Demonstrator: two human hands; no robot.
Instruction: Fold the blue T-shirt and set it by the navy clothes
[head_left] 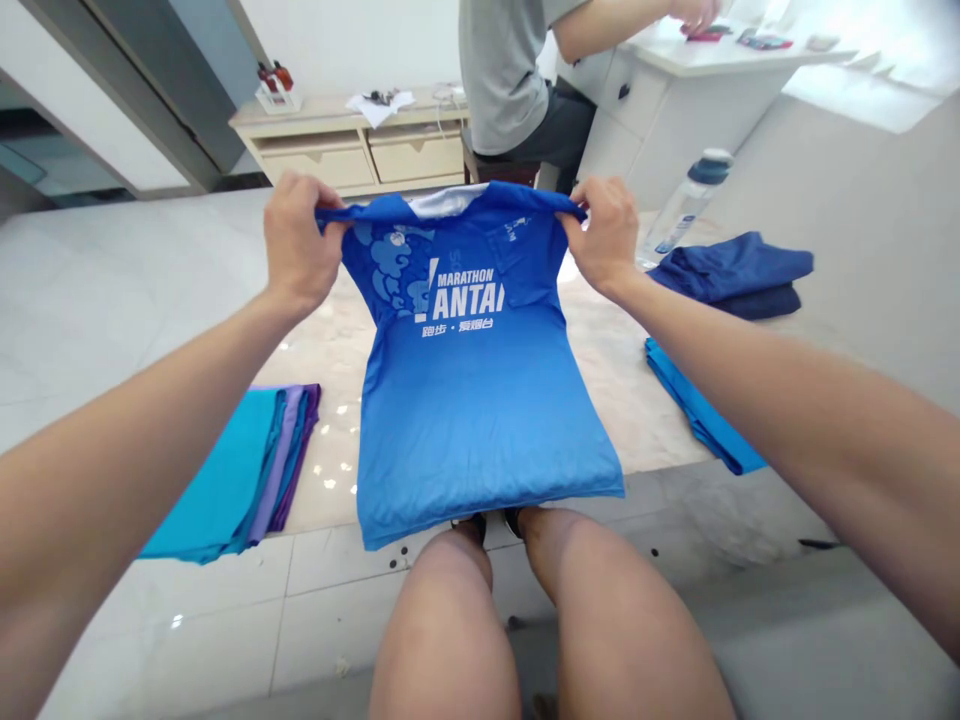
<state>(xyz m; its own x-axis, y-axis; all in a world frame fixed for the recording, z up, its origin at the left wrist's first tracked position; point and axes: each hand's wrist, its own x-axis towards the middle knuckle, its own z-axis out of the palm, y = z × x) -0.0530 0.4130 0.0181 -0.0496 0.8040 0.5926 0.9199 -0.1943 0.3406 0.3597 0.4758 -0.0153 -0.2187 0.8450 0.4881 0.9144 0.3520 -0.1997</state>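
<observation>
The left hand [304,240] pinches one shoulder of a blue shirt [487,400], and the right hand [606,235] pinches the other, so the shirt spreads between and below them. A folded clothes pile [217,470] sits below the left hand. Near the right hand are a water bottle [686,208] and dark blue cloth [739,272], with bright blue cloth [694,405] lower down.

2 bare arms [165,410] stretch forward, well apart. The left hand [300,240] and right hand [606,230] are roughly level, thumbs [335,245] and curled fingers [319,190] pinched. 2 knees [450,575] show below.
</observation>
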